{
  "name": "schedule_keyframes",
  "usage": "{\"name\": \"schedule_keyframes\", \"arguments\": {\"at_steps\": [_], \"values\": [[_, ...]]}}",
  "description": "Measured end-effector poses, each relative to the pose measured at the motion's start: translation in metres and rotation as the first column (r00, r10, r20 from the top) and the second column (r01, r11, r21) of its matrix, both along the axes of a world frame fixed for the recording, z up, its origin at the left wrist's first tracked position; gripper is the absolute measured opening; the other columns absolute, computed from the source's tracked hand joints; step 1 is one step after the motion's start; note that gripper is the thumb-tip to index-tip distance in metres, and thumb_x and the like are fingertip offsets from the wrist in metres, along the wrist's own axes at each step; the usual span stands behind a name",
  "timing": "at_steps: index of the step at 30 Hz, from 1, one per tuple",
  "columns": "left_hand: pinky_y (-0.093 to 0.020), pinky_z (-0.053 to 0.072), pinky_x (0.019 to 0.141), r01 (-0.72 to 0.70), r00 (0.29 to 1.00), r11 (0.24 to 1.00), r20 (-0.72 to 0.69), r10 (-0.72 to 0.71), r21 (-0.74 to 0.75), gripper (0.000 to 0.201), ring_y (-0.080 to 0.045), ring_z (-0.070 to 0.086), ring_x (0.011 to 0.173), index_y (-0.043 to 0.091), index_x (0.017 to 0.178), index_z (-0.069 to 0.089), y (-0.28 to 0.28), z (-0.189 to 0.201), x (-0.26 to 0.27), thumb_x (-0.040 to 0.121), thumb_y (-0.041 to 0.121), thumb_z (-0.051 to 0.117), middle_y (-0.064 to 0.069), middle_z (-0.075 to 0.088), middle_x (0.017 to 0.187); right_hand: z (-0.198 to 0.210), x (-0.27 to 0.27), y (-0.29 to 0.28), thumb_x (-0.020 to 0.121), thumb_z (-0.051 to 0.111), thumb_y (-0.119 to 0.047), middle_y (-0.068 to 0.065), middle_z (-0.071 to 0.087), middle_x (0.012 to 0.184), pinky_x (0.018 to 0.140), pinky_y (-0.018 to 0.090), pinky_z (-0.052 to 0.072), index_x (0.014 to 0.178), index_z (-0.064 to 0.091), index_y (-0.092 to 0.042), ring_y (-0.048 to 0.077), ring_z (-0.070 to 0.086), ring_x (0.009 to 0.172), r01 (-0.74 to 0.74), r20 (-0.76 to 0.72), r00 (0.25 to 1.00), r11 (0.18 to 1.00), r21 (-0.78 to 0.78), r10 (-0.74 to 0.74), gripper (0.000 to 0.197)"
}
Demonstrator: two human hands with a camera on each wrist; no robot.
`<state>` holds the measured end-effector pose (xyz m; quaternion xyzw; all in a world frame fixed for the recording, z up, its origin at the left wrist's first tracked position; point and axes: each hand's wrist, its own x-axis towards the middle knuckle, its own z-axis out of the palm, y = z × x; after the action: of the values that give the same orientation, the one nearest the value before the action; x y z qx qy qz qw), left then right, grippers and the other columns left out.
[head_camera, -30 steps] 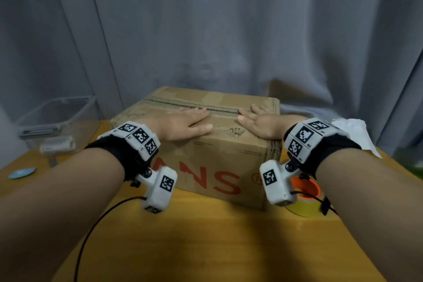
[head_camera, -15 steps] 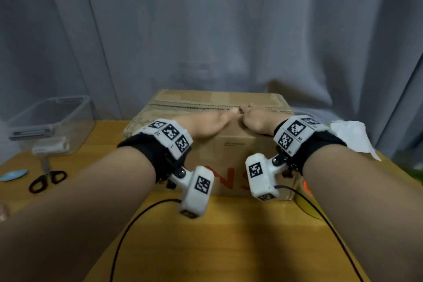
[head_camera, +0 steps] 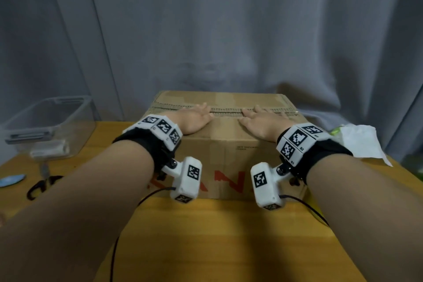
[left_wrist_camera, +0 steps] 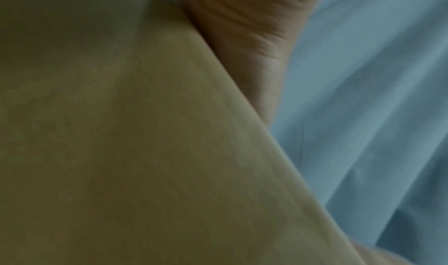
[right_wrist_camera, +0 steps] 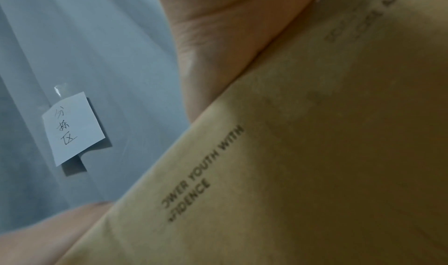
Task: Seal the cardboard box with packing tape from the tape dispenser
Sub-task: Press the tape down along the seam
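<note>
A brown cardboard box with red lettering stands on the wooden table, its top flaps folded down and meeting along a seam across the top. My left hand lies flat on the near flap left of centre, fingers straight and reaching the seam. My right hand lies flat on the same flap right of centre. Both wrist views are filled with the box's cardboard close up, with a heel of palm above it. No tape dispenser shows in any view.
A clear plastic bin stands at the left, with black-handled scissors and a small blue disc in front of it. White crumpled paper lies at the right. A grey curtain hangs close behind the box.
The box has turned square to me and the view has shifted. My hands met at the middle of the top, then slid apart along the seam.
</note>
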<state>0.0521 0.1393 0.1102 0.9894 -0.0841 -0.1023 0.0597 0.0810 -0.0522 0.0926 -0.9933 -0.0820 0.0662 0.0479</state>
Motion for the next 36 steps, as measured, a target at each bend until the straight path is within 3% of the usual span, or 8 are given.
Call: {"name": "schedule_keyframes", "arguments": {"at_steps": [6, 10, 13, 16, 20, 23, 31, 36], "values": [[-0.039, 0.003, 0.119, -0.168, 0.984, 0.985, 0.057, 0.166, 0.030, 0.058, -0.019, 0.002, 0.147, 0.015, 0.151, 0.007, 0.049, -0.004, -0.003, 0.101, 0.044, 0.013, -0.003, -0.001, 0.159, 0.002, 0.012, 0.005, 0.097, 0.011, -0.058, 0.000, 0.004, 0.160, 0.116, 0.055, 0.002, 0.150, 0.015, -0.037, 0.026, 0.007, 0.147, -0.065, 0.018, 0.998, 0.998, 0.018, 0.065, 0.057], [-0.040, 0.003, 0.119, -0.199, 0.980, 0.979, 0.031, 0.198, 0.033, 0.066, -0.019, -0.001, 0.147, 0.014, 0.151, 0.003, 0.041, -0.006, -0.013, 0.098, 0.052, 0.013, -0.002, -0.004, 0.159, 0.009, 0.014, 0.023, 0.099, 0.016, -0.044, -0.001, 0.012, 0.160, 0.114, 0.060, -0.002, 0.149, 0.021, -0.034, 0.025, 0.009, 0.147, -0.047, 0.048, 0.997, 0.994, -0.094, 0.052, 0.052], [-0.037, 0.003, 0.118, -0.168, 0.985, 0.984, 0.037, 0.166, 0.059, 0.061, -0.021, 0.002, 0.147, 0.014, 0.151, 0.006, 0.033, -0.004, -0.023, 0.100, 0.047, 0.013, -0.003, -0.001, 0.159, 0.009, 0.004, 0.066, 0.098, 0.018, -0.037, 0.001, 0.015, 0.159, 0.114, 0.060, 0.001, 0.150, 0.020, -0.032, 0.026, 0.011, 0.146, -0.186, 0.049, 0.981, 0.982, -0.024, 0.187, 0.052], [-0.031, 0.004, 0.116, -0.143, 0.989, 0.989, 0.035, 0.142, 0.030, 0.052, -0.021, 0.006, 0.146, 0.014, 0.151, 0.012, 0.040, 0.000, -0.027, 0.103, 0.036, 0.014, -0.004, 0.004, 0.159, 0.000, 0.000, 0.095, 0.096, 0.021, -0.033, 0.004, 0.005, 0.160, 0.116, 0.057, 0.001, 0.152, 0.011, -0.029, 0.026, 0.008, 0.147, -0.174, 0.015, 0.985, 0.984, 0.041, 0.174, 0.056], [-0.032, 0.003, 0.118, -0.147, 0.989, 0.989, 0.033, 0.146, 0.027, 0.053, -0.017, 0.004, 0.146, 0.014, 0.151, 0.008, 0.051, -0.002, -0.020, 0.103, 0.036, 0.015, -0.001, 0.003, 0.159, 0.004, 0.009, 0.096, 0.095, 0.028, -0.034, 0.006, 0.035, 0.151, 0.111, 0.048, 0.030, 0.146, 0.034, -0.026, 0.030, 0.037, 0.136, -0.140, 0.051, 0.989, 0.989, 0.041, 0.138, 0.051], [-0.035, 0.003, 0.118, -0.138, 0.990, 0.989, 0.021, 0.138, 0.045, 0.053, -0.018, 0.004, 0.147, 0.015, 0.151, 0.008, 0.057, -0.001, -0.010, 0.103, 0.036, 0.014, -0.002, 0.002, 0.159, 0.001, 0.013, 0.094, 0.095, 0.031, -0.037, 0.006, 0.047, 0.143, 0.107, 0.045, 0.036, 0.138, 0.047, -0.025, 0.029, 0.046, 0.128, -0.151, 0.102, 0.984, 0.987, 0.062, 0.144, 0.048], [-0.034, 0.006, 0.118, -0.240, 0.969, 0.969, 0.046, 0.243, -0.066, 0.059, -0.024, 0.003, 0.146, 0.007, 0.150, 0.010, 0.090, -0.004, -0.004, 0.102, 0.040, 0.021, -0.010, 0.002, 0.159, -0.009, 0.016, 0.086, 0.098, 0.022, -0.043, 0.003, 0.016, 0.159, 0.118, 0.048, 0.014, 0.149, 0.024, -0.031, 0.025, 0.019, 0.145, -0.208, 0.093, 0.975, 0.977, 0.047, 0.203, 0.052], [-0.024, 0.002, 0.115, -0.194, 0.976, 0.965, 0.063, 0.208, -0.177, 0.056, -0.016, 0.001, 0.146, 0.009, 0.150, 0.010, 0.101, -0.008, -0.034, 0.103, 0.036, 0.022, -0.004, 0.001, 0.159, -0.001, 0.011, 0.090, 0.098, 0.027, -0.041, 0.004, 0.028, 0.155, 0.115, 0.045, 0.024, 0.146, 0.033, -0.028, 0.027, 0.029, 0.141, -0.180, 0.074, 0.982, 0.983, 0.049, 0.176, 0.050]]}}
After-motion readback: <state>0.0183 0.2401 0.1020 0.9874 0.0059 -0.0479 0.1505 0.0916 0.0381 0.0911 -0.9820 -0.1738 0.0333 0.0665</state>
